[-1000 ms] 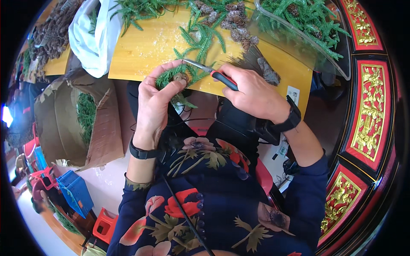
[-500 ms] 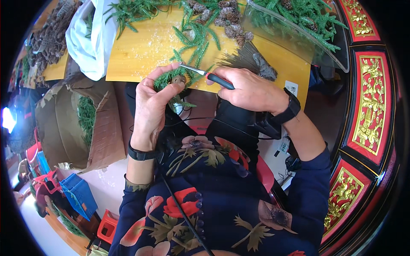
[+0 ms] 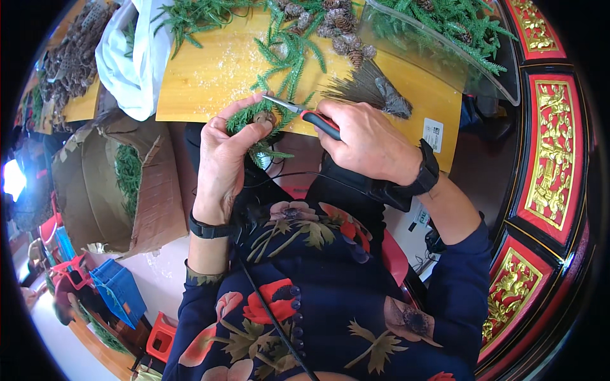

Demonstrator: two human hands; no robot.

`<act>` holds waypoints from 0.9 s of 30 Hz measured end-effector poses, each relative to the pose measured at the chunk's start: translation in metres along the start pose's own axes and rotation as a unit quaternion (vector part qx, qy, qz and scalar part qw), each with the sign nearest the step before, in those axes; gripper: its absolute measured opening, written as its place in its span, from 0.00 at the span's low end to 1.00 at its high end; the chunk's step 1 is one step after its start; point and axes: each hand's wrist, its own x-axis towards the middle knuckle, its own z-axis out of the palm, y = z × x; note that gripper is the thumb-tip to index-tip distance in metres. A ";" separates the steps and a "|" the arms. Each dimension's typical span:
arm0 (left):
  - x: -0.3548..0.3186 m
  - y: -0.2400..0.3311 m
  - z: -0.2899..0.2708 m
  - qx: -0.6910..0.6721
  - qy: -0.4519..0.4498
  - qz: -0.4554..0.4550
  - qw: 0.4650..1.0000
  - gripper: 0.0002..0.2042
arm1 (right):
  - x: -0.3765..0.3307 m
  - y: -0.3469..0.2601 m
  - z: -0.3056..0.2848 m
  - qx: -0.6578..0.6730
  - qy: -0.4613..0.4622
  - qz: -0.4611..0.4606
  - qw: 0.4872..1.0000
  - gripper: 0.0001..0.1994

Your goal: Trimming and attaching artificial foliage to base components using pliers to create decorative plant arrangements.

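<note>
My left hand (image 3: 225, 159) grips a green conifer sprig (image 3: 257, 120) with a small brown cone on it, just in front of the yellow table (image 3: 210, 76). My right hand (image 3: 368, 143) is closed around red-and-black-handled scissors (image 3: 305, 114), whose blades point left and touch the sprig at my left fingertips. More green sprigs (image 3: 286, 51) and several pine cones (image 3: 337, 28) lie on the table beyond both hands.
A cardboard box (image 3: 108, 184) holding green cuttings stands to my left. A white bag (image 3: 130, 57) lies on the table's left part, a clear plastic container (image 3: 445, 44) of greenery at the right. Red and gold carved panels (image 3: 549, 159) run along the right side. A blue crate (image 3: 117, 292) sits low left.
Both hands have edged slightly up toward the table edge, staying together. The scissors' blades remain at the sprig held in my left hand.
</note>
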 end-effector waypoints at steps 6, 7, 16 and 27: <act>0.001 0.001 -0.005 -0.026 -0.030 -0.016 0.999 0.21 | -0.003 0.013 -0.004 0.075 0.035 -0.039 0.996 0.19; 0.001 0.001 -0.006 -0.023 -0.033 -0.017 0.999 0.21 | -0.004 0.012 -0.005 0.088 0.021 -0.020 0.996 0.19; -0.003 0.002 -0.007 -0.034 -0.066 -0.046 0.996 0.20 | -0.001 0.009 -0.005 0.058 0.017 -0.054 0.997 0.16; 0.002 0.000 -0.010 -0.061 -0.082 -0.072 0.992 0.20 | -0.004 0.021 0.007 0.073 0.079 -0.108 0.988 0.13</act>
